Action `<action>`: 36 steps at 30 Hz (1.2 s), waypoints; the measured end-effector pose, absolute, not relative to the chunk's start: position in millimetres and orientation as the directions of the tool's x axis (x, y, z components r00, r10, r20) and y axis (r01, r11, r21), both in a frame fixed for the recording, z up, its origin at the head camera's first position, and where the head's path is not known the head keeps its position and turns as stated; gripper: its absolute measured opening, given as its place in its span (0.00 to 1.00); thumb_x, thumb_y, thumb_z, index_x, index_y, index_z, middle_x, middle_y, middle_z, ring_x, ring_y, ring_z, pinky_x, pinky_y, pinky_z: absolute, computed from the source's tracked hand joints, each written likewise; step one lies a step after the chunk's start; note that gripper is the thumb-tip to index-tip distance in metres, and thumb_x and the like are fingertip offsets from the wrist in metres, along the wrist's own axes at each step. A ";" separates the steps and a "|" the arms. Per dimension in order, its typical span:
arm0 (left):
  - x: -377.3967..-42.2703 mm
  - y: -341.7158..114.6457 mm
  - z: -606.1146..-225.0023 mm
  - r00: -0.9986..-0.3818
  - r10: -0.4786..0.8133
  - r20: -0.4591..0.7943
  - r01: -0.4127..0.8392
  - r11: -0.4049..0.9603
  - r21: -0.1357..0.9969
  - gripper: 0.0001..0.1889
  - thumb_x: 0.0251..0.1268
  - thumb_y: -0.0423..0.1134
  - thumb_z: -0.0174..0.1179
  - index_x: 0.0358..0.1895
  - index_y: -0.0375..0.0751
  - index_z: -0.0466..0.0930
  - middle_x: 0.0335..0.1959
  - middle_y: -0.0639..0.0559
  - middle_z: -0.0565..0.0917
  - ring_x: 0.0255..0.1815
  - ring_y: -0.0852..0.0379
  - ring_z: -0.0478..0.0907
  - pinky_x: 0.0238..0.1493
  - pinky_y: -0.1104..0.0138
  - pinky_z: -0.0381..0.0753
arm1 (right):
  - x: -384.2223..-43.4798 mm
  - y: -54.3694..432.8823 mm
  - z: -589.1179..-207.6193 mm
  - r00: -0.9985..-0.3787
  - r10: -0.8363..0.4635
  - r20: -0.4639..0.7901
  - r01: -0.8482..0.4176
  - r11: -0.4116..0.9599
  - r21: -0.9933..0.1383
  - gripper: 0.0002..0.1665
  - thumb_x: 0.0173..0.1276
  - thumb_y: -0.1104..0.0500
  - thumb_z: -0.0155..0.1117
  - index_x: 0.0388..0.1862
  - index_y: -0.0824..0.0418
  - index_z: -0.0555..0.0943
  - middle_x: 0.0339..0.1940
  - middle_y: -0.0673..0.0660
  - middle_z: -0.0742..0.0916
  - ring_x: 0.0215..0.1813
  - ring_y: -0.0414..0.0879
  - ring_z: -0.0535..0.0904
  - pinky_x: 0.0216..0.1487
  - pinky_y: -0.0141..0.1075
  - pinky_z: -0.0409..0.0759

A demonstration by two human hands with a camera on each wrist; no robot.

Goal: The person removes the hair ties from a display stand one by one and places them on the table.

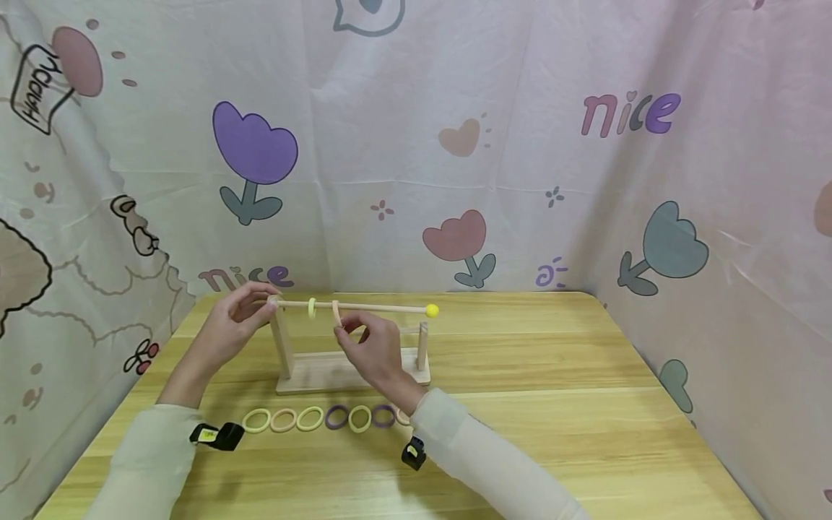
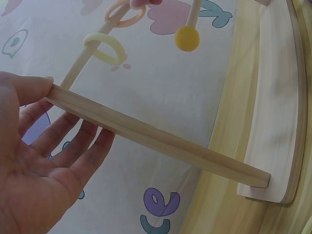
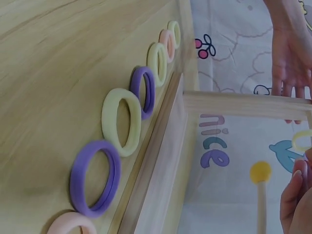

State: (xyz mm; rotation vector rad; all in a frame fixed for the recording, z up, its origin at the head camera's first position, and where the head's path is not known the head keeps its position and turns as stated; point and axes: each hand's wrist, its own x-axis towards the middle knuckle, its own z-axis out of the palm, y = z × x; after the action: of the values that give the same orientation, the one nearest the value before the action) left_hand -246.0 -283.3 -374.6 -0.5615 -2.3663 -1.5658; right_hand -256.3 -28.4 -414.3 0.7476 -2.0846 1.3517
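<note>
A wooden stand has a flat base (image 1: 318, 372) and an upright post at each end. My left hand (image 1: 224, 332) grips the top of the left post (image 2: 161, 136), thumb on one side and fingers on the other. From that post a thin rod (image 1: 383, 308) runs right to a yellow ball (image 1: 432, 310). A pale yellow ring (image 1: 312, 309) hangs on the rod near the left post. Just right of it, my right hand (image 1: 377, 350) pinches a peach ring (image 1: 336, 312) that is around the rod. A second ball-ended rod (image 3: 262, 207) shows in the right wrist view.
In front of the stand, several yellow, pink and purple rings lie in a row on the wooden table (image 1: 552, 412), including a purple ring (image 3: 78, 178). The right post (image 1: 423, 347) stands beyond my right hand. A printed curtain (image 1: 390, 144) hangs behind the table.
</note>
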 end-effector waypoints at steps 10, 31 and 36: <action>-245.9 -283.1 -374.1 -0.893 0.177 0.415 0.451 0.351 0.821 0.15 0.79 0.34 0.56 0.61 0.29 0.72 0.52 0.58 0.83 0.53 0.77 0.81 0.51 0.81 0.83 | -260.0 -20.6 -418.4 -0.690 -0.128 0.713 -0.702 0.358 -0.615 0.03 0.64 0.64 0.75 0.36 0.63 0.89 0.31 0.56 0.93 0.18 0.38 0.75 0.21 0.16 0.68; -245.6 -283.3 -373.3 -0.895 0.175 0.410 0.446 0.347 0.825 0.10 0.79 0.35 0.56 0.58 0.43 0.76 0.51 0.68 0.83 0.54 0.78 0.80 0.51 0.81 0.83 | -258.5 1.7 -419.9 -0.724 -0.133 0.677 -0.667 0.385 -0.638 0.04 0.69 0.64 0.72 0.39 0.64 0.90 0.35 0.57 0.93 0.15 0.34 0.66 0.17 0.18 0.62; -246.1 -283.8 -374.4 -0.895 0.175 0.411 0.447 0.349 0.823 0.11 0.79 0.35 0.56 0.58 0.42 0.76 0.52 0.66 0.83 0.54 0.78 0.80 0.51 0.81 0.83 | -257.9 8.3 -419.8 -0.758 -0.127 0.640 -0.636 0.364 -0.680 0.04 0.70 0.64 0.71 0.40 0.65 0.89 0.35 0.59 0.93 0.15 0.30 0.65 0.15 0.18 0.62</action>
State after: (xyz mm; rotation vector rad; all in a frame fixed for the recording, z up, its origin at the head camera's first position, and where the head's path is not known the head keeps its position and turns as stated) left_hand -246.1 -283.8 -374.4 -0.5579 -2.3627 -1.5639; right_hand -257.9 8.3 -419.8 0.6600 -2.1436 1.3863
